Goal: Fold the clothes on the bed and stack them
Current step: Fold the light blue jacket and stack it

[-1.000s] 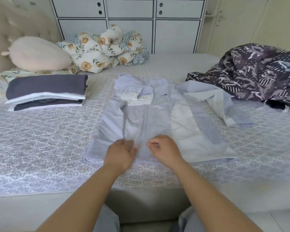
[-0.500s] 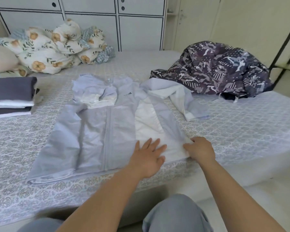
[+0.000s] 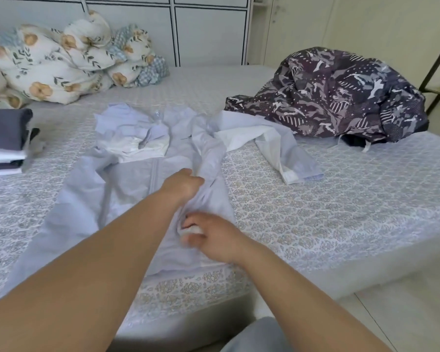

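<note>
Pale blue jacket [image 3: 127,189] lies front-up, zipper closed, across the near half of the bed [image 3: 341,212], hem at the near edge, collar toward the headboard. Left hand [image 3: 182,185] has its fingers curled into the right front panel about mid-body, bunching the fabric; right hand [image 3: 211,236] pinches the same panel's edge down near the hem, a bit of white lining showing between its fingers. Both grips closed on cloth, neither hand free. Right side of the jacket is lifted and gathered toward the zipper line; the right sleeve [image 3: 277,148] trails out loose to the right, cuff well apart from the body. Left side looks flat, with that sleeve seemingly tucked over the chest, white cuff near the collar. Looks like the right-side fold inward. To do it well, I'd say: keep both grips on one straight line parallel to the zipper so the crease runs true, carry the panel over evenly, lay it flat without dragging the layer beneath, then smooth from the centre out. The sleeve needs bringing in afterwards, folded back along the body, or it will stick out of the bundle. Fabric looks thin and slippery, so creases may not hold; press them. Finished stack [image 3: 5,143] sits at the left; patterned dark garment [image 3: 341,97] at the right is not yet folded.
</note>
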